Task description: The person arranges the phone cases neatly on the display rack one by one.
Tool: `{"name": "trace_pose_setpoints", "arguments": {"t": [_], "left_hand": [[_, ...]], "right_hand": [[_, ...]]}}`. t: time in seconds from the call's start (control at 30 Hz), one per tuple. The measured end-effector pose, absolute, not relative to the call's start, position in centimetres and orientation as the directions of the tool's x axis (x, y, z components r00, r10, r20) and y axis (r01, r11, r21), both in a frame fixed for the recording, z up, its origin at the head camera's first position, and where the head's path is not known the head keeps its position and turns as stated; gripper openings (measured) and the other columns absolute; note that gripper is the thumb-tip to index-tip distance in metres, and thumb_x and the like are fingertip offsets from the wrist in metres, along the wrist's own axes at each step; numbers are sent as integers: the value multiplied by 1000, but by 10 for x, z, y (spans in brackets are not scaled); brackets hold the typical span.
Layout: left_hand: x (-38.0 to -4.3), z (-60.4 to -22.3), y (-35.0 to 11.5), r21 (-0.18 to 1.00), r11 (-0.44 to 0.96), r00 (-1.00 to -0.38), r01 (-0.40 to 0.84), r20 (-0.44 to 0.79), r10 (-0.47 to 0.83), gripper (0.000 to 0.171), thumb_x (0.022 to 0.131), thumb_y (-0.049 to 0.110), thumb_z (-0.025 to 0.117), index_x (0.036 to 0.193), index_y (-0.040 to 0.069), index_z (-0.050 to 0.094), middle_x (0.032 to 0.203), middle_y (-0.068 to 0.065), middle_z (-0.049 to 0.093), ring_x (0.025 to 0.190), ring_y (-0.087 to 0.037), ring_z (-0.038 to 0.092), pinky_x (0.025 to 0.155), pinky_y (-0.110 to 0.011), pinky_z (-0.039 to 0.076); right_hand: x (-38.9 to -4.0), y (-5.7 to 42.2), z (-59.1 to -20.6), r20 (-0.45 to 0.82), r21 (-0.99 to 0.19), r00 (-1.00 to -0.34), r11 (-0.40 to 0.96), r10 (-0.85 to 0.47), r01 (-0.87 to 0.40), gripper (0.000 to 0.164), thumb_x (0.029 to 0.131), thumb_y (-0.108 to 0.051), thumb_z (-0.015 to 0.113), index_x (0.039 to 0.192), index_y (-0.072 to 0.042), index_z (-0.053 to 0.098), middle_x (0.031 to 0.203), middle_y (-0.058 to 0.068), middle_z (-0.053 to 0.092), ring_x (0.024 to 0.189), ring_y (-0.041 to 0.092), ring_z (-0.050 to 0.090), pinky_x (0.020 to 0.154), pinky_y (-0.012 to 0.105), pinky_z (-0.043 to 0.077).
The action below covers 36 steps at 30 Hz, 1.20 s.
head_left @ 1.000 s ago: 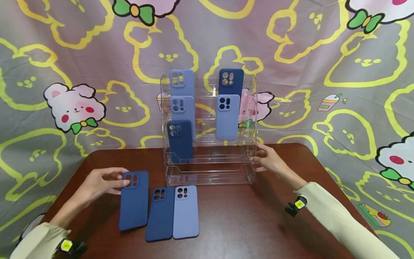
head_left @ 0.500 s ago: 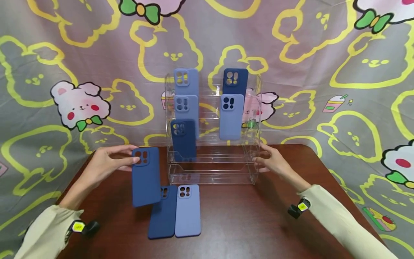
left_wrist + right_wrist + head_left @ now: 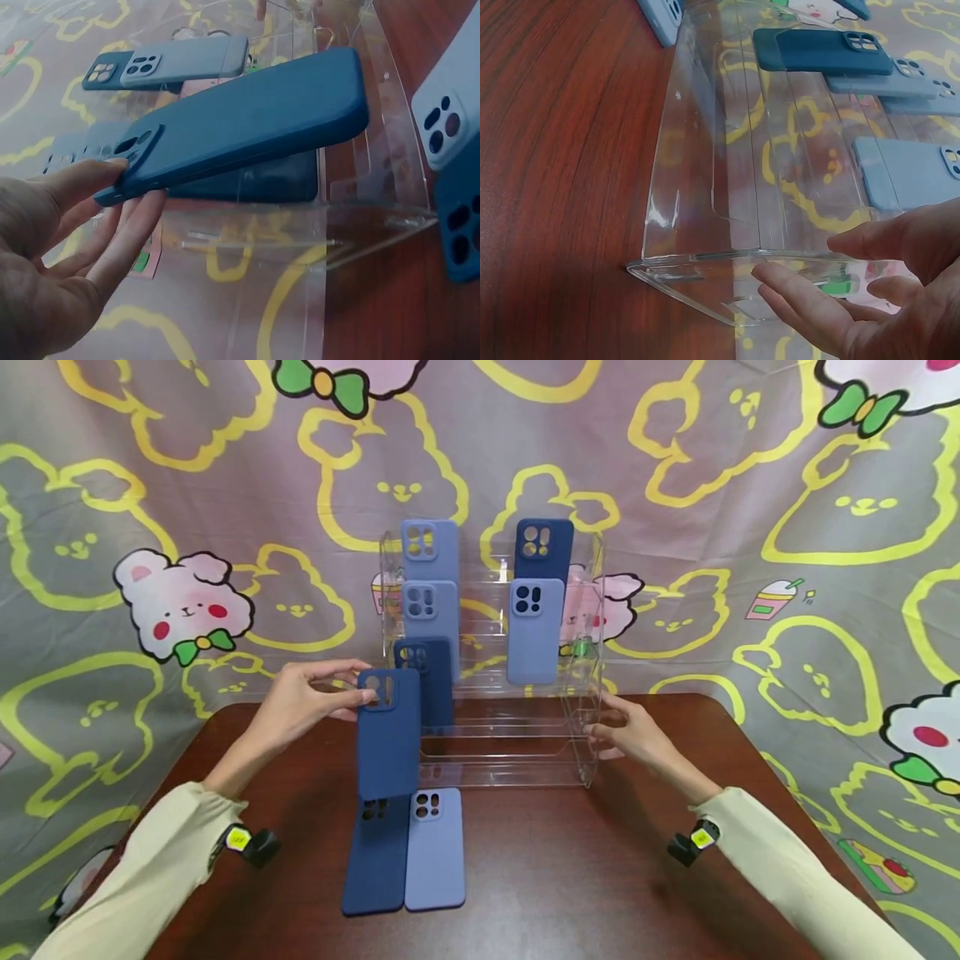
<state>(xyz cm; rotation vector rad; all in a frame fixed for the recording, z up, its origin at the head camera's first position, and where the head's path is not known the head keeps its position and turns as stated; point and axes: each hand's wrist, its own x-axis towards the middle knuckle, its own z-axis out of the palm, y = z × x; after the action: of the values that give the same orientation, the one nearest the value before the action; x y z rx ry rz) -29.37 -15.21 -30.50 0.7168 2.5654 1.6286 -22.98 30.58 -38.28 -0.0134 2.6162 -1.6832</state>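
My left hand (image 3: 303,702) pinches a dark blue phone case (image 3: 388,743) by its camera end, thumb on the outer face and fingers behind. The case hangs upright in front of the lower left of a clear acrylic display rack (image 3: 517,774). In the left wrist view, the held case (image 3: 255,112) overlaps another dark blue case behind it. At the rack's right side panel is my right hand (image 3: 628,731); its extended fingertips appear to rest against the panel in the right wrist view.
On the rack's tiers stand a dark case (image 3: 438,693) and two light blue cases at left, and a dark case (image 3: 555,560) above a light one (image 3: 534,647) at right. A dark case (image 3: 375,872) and a light case (image 3: 437,860) lie on the brown table (image 3: 570,877).
My left hand has lifted the dark blue phone case off the table and carried it up and right to the rack. My right hand has stayed at the rack's side.
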Motion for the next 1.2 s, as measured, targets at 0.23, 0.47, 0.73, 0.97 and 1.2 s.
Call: {"name": "trace_pose_setpoints", "arguments": {"t": [0.23, 0.47, 0.73, 0.97, 1.2], "left_hand": [[-307, -305, -124, 860, 291, -875, 420, 299, 379, 44, 94, 21, 82, 133, 6, 71, 124, -22, 73, 84, -13, 78, 77, -34, 69], [-318, -303, -102, 811, 271, -843, 519, 433, 318, 42, 94, 20, 82, 133, 11, 73, 113, -13, 67, 91, -7, 71, 76, -20, 62], [-328, -299, -68, 764, 169, -769, 623, 559, 310, 40, 93, 10, 81, 132, 7, 74, 107, -15, 65, 80, -11, 72, 70, -20, 61], [-334, -317, -35, 729, 175, -743, 662, 607, 283, 39, 91, 10, 83, 129, 6, 75, 106, -15, 69, 87, -22, 74, 77, -23, 62], [-332, -332, -5, 669, 172, -690, 723, 688, 225, 39, 91, 11, 83, 129, 8, 76, 105, -12, 72, 97, -24, 72, 79, -20, 60]], "right_hand": [[-230, 306, -383, -20, -908, -1000, 419, -23, 9, 71, 105, -5, 62, 167, -9, 26, 141, 40, 54, 103, 35, 74, 78, 38, 69], [-230, 305, -381, -1, -917, -999, 397, -50, -19, 71, 105, 0, 58, 167, -8, 24, 141, 40, 54, 95, 20, 76, 78, 39, 69], [-229, 306, -379, 3, -915, -999, 402, -43, -21, 71, 105, 0, 58, 167, -8, 25, 141, 39, 55, 103, 36, 75, 77, 38, 69], [-229, 304, -383, -3, -914, -999, 405, -39, -13, 71, 105, 0, 59, 167, -8, 25, 142, 39, 54, 103, 34, 75, 77, 36, 69], [-229, 305, -383, -5, -913, -999, 408, -37, -11, 70, 105, -1, 59, 167, -8, 26, 142, 39, 54, 103, 31, 74, 78, 38, 69]]}}
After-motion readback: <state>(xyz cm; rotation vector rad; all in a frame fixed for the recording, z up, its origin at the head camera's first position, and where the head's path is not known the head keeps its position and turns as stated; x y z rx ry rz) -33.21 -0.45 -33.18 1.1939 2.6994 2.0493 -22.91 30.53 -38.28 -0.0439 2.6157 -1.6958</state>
